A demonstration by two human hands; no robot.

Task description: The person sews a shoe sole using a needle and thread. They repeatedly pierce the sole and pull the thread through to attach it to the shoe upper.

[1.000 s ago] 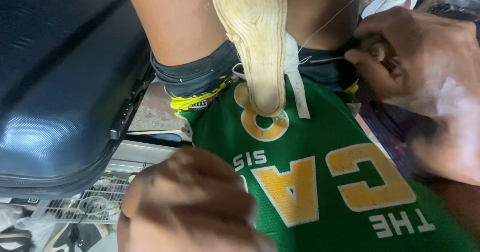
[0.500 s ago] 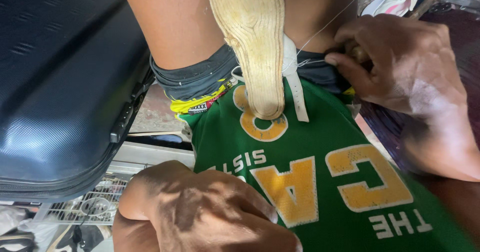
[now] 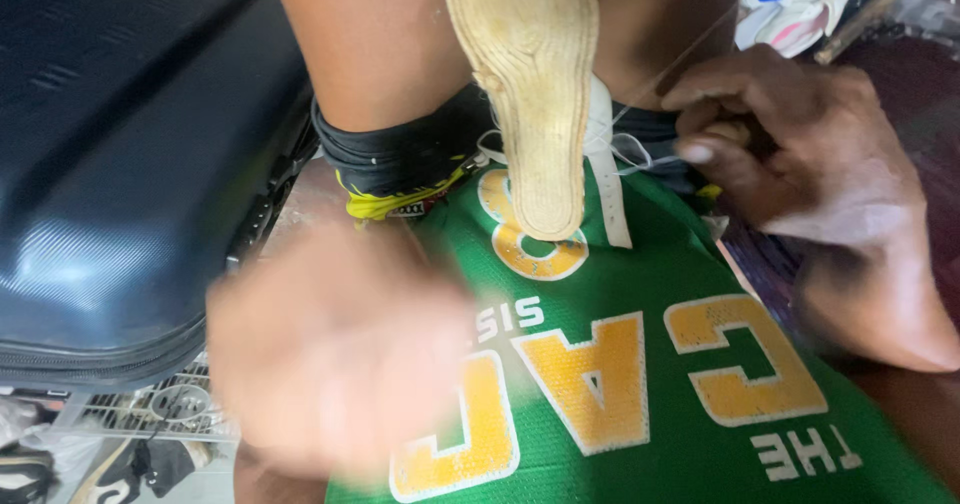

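Observation:
A tan shoe sole (image 3: 535, 94) stands on edge between my bare knees, its tip resting on my green shirt with yellow letters (image 3: 640, 364). My right hand (image 3: 810, 174) is beside the sole on the right, fingers closed around a small brownish tool (image 3: 745, 136) that is mostly hidden. A thin pale thread (image 3: 680, 62) runs from the sole up toward the right. My left hand (image 3: 340, 354) is low in front of the shirt, heavily blurred, with fingers that look curled. What it holds cannot be made out.
A dark blue hard-shell suitcase (image 3: 120, 164) fills the left side. A wire rack (image 3: 150, 414) lies under its edge. A white strap (image 3: 607, 189) hangs beside the sole. White cloth with a blue patch (image 3: 790, 4) lies at the top right.
My left hand has risen and swung left across the shirt, now blurred. My right hand has shifted slightly down and right beside the sole.

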